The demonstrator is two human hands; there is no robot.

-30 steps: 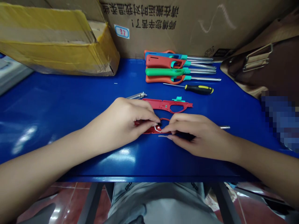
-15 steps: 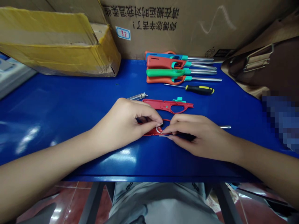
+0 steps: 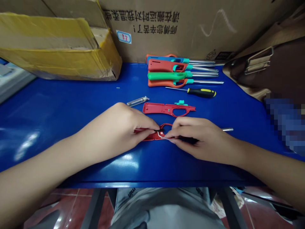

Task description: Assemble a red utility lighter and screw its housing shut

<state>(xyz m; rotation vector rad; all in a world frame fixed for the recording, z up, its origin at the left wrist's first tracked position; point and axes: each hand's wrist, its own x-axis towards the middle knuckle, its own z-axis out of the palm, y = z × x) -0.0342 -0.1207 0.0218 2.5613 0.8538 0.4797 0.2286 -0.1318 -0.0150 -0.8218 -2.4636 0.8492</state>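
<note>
My left hand [image 3: 124, 124] is closed, thumb and forefinger pinching a small black part [image 3: 158, 130] above a red lighter half-shell [image 3: 152, 136] on the table. A thin white wire [image 3: 160, 135] runs from beside that part towards my right hand [image 3: 202, 136], whose fingertips are pinched together on it over the shell's trigger opening. Both hands partly cover this shell; a metal tube [image 3: 228, 129] sticks out beyond my right hand. Just behind lies another red half-shell [image 3: 154, 108] with a turquoise trigger piece [image 3: 181, 102] at its upper edge. A clear fuel tank [image 3: 137, 101] rests to its left.
Several assembled long-necked lighters [image 3: 166, 75] lie stacked at the back, with a black-and-yellow screwdriver [image 3: 202, 92] before them. A yellow-taped carton [image 3: 71, 63] stands back left, a large cardboard box [image 3: 152, 44] behind, and a brown bag [image 3: 283, 66] at right.
My left hand has shifted slightly left and down, exposing the black part in its pinch and more of the fuel tank. My right hand stays nearly where it was. The view has tilted slightly.
</note>
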